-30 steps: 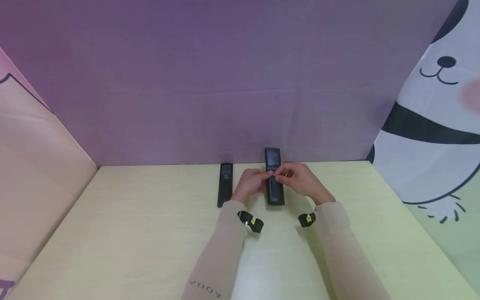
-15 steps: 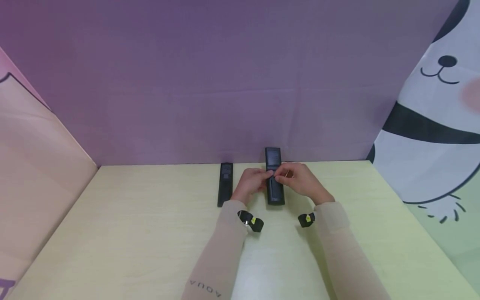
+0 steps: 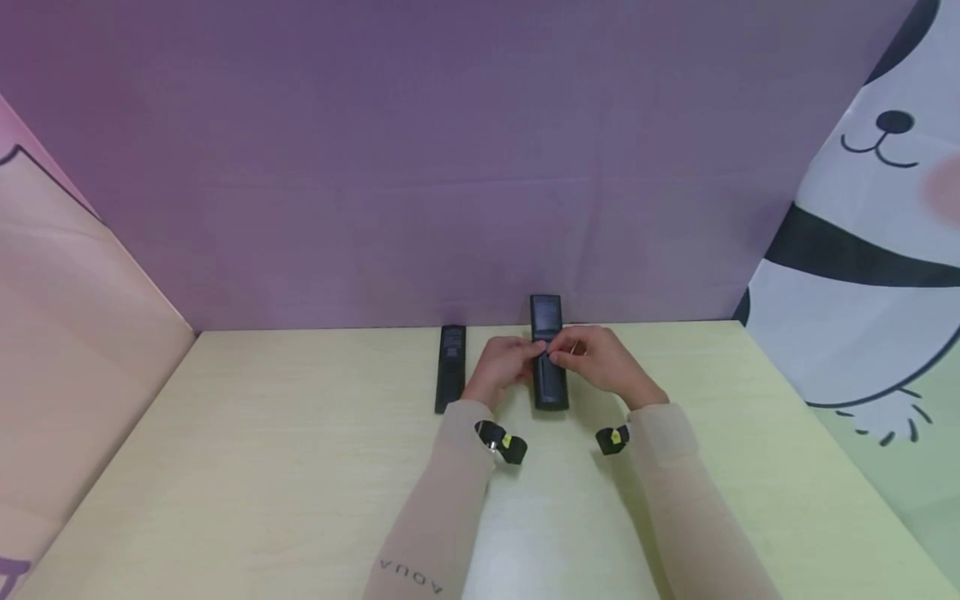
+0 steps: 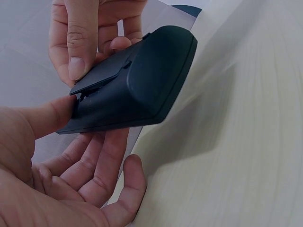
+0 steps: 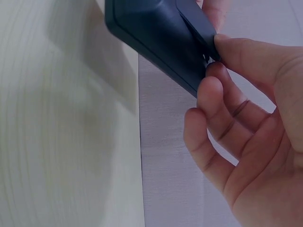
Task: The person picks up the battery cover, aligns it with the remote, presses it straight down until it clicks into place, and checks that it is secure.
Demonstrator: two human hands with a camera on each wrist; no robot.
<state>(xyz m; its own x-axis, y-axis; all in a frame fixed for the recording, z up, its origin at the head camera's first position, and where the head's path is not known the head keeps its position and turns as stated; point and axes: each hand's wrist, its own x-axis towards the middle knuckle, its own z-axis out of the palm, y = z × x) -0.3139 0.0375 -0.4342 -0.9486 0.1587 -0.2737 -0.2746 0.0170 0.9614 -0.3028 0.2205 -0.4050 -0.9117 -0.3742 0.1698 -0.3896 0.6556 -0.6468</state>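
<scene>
A black remote control (image 3: 551,392) is held back side up, above the table near its far edge. My left hand (image 3: 497,368) grips it from the left, thumb on the upper face and fingers beneath, as the left wrist view shows. Its battery cover (image 4: 105,71) sits tilted, one end raised from the body with a narrow gap under it. Thumb and fingertips of my right hand (image 3: 603,360) pinch that raised end. The inside of the battery compartment is hidden in every view.
A second black remote control (image 3: 450,379) lies on the pale wooden table (image 3: 300,467), left of my left hand. A purple cloth wall (image 3: 375,208) rises straight behind the table's far edge. Printed panels (image 3: 840,333) stand on both sides.
Almost nothing differs. Both hands keep the same hold on the remote control and its battery cover, with only a slight shift of the remote.
</scene>
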